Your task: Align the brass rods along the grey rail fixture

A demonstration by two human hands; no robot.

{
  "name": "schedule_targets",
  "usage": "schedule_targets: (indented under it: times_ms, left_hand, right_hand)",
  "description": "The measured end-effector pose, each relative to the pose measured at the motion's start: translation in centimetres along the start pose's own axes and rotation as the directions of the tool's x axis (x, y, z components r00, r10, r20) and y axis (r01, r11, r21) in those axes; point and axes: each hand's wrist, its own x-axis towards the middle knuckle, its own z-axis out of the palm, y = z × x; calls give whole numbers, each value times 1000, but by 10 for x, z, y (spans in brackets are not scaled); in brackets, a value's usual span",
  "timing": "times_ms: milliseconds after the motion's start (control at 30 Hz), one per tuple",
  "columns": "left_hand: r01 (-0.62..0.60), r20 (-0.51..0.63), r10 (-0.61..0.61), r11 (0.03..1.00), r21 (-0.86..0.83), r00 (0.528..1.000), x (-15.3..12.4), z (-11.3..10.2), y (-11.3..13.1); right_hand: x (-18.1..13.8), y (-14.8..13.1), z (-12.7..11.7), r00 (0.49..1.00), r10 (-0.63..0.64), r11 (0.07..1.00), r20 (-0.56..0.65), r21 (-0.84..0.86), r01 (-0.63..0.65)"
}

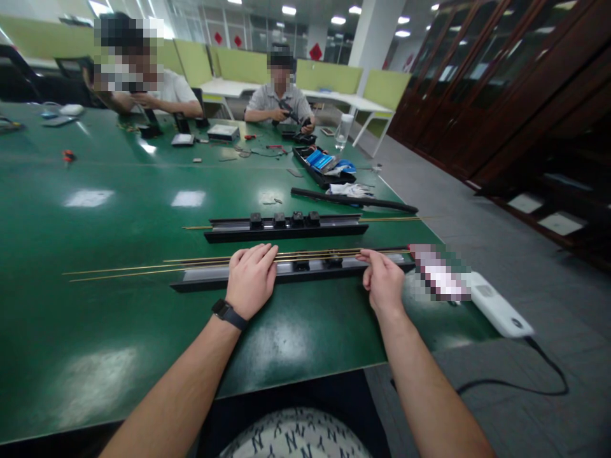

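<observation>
Green tabletop (128, 235): thin gold rods (315, 255) are running near-parallel; your left hand (252, 273) is covering them, grip unclear, right hand (384, 278) pinching them.

The left hand (252, 275) hides part of the near channel (324, 275); a pink object (436, 272) by the right edge of the bench (71, 235) is blurred. The bench's left is cut off.

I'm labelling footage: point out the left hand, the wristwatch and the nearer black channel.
Left hand (252, 275): head view, back of the hand.
Wristwatch (221, 309): head view, on its dark face.
Nearer black channel (324, 275): head view, front wall.
</observation>
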Motion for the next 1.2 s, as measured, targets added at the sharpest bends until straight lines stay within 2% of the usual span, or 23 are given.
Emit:
schedule_targets:
  times_ms: [200, 600, 1200]
  left_hand:
    - [1, -2, -1, 1000, 0, 1000, 0, 0, 0]
    - [7, 7, -7, 1000, -1, 1000, 0, 0, -1]
    - [7, 5, -7, 1000, -4, 1000, 0, 1, -2]
  right_hand:
    - [-7, -3, 2, 989, 3, 1000, 145, -32, 2]
    - [-9, -1, 1, 974, -15, 998, 227, -54, 28]
    - [-9, -3, 3, 979, -16, 999, 204, -39, 24]
